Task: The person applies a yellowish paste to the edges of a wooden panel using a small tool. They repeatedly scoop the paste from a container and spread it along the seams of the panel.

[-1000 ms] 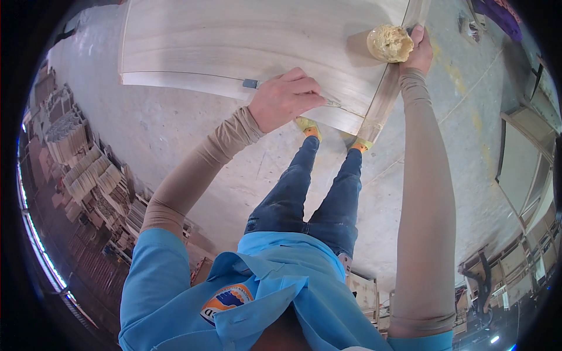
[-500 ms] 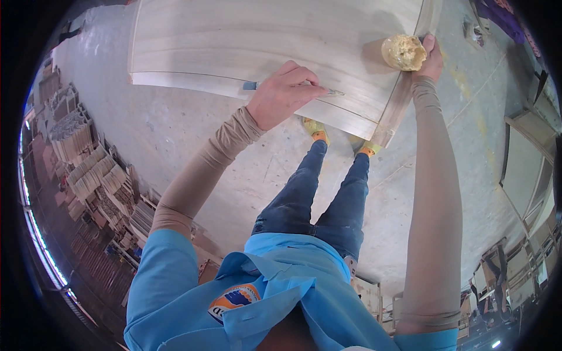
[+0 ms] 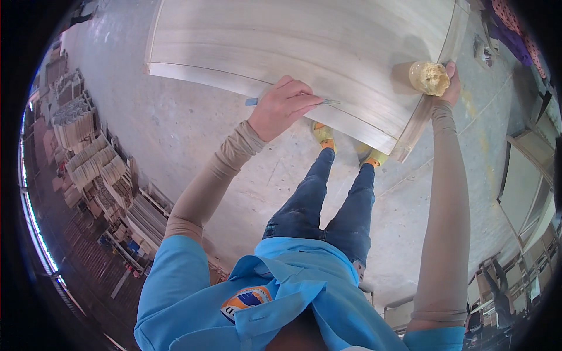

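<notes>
A large pale wooden panel (image 3: 304, 41) with a narrow border strip lies ahead of me. Over its near edge, my left hand (image 3: 281, 106) is closed around a slim putty knife (image 3: 251, 102). Its blue handle end sticks out to the left, and the thin tip is by the seam between panel and border strip. At the panel's right edge, my right hand (image 3: 449, 88) grips a tub of yellowish putty (image 3: 430, 78). Lumpy paste fills its mouth. My right fingers are partly hidden behind the tub.
My feet in yellow shoes (image 3: 324, 134) stand on the grey concrete floor (image 3: 234, 193) below the panel's near edge. Stacked wooden pieces (image 3: 73, 126) line the left side. Wooden frames (image 3: 527, 187) stand on the right, and purple cloth (image 3: 509, 29) lies at the far right.
The view has shifted, so panel and tub appear further right and lower. My left hand with the putty knife stays by the near seam, a little further left along the panel. Both grips are unchanged.
</notes>
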`<state>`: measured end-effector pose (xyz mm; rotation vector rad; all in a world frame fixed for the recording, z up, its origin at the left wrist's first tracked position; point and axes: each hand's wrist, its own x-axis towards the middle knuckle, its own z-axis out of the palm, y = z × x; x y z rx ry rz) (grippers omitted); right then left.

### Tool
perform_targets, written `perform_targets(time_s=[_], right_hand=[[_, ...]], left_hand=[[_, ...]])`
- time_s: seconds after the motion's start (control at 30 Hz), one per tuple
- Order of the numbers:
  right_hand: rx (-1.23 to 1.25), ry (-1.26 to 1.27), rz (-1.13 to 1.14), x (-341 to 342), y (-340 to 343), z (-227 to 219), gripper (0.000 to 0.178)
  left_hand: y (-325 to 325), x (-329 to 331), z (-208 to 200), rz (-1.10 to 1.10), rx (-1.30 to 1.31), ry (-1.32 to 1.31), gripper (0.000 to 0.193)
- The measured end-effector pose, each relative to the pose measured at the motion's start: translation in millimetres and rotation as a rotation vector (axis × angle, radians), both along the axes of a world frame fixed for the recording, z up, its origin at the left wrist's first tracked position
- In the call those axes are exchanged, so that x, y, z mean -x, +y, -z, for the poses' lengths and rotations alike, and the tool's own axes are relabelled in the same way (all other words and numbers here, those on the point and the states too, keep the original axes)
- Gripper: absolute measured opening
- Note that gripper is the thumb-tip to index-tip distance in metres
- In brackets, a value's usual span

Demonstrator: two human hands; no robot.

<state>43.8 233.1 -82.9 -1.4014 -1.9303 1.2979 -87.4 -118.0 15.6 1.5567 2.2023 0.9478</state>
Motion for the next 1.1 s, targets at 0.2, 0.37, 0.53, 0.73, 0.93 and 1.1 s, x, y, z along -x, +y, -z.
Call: perform_targets(time_s=[0.2,0.37,0.53,0.73,0.93,1.1], right_hand=[[0.121,0.197,0.002,-12.9,29.4,41.0,0.042],[0.073,0.095,0.009,-10.8,27.1,38.2,0.055],[0.006,0.017,0.016,-4.5,9.4,11.5,0.053],[-0.037,0.017,0.017,-0.5,7.1,12.3,0.055],[-0.059,-0.047,0.003,4.1,-1.5,-1.7,0.055],[-0.085,-0.064,-0.006,1.8,1.8,-1.2,0.062]], left_hand=[[-33.6,11.6,-5.0,-0.128,0.008,0.019,0.022],[-34.3,0.4,-7.2,-0.068,0.022,-0.022,0.024],[-2.8,-19.9,4.4,0.055,-0.046,-0.047,0.028],[46.6,-37.9,18.7,0.218,-0.101,0.017,0.033],[64.0,-41.3,26.4,0.296,-0.103,0.069,0.03],[69.5,-42.3,26.1,0.335,-0.081,0.118,0.025]])
